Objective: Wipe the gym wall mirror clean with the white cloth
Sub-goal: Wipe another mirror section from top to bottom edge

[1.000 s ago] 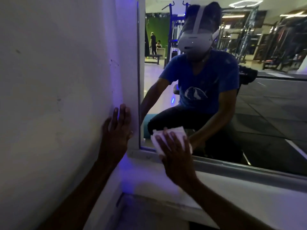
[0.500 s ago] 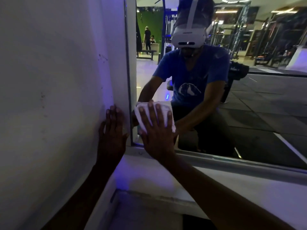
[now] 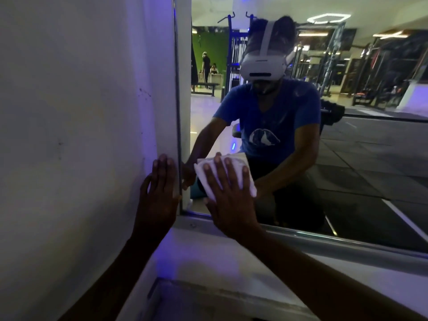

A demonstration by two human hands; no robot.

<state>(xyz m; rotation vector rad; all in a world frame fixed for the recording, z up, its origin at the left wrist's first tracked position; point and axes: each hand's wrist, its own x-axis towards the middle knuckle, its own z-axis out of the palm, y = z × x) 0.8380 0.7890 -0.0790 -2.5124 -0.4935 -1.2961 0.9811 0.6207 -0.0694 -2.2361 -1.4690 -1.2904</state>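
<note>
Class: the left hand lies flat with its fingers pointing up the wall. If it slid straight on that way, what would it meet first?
Probably nothing: above the left hand only bare white wall shows, beside the mirror's frame.

A gym, seen mostly as reflection in the wall mirror (image 3: pixel 347 158). Reflected in its upper part: a blue cable machine (image 3: pixel 234 54) with pull-up handles, dark weight racks (image 3: pixel 393 72) to the right of that, a flat bench (image 3: pixel 206 85) before a green wall (image 3: pixel 213 49), dark rubber floor tiles (image 3: pixel 370 172) lower down.
</note>
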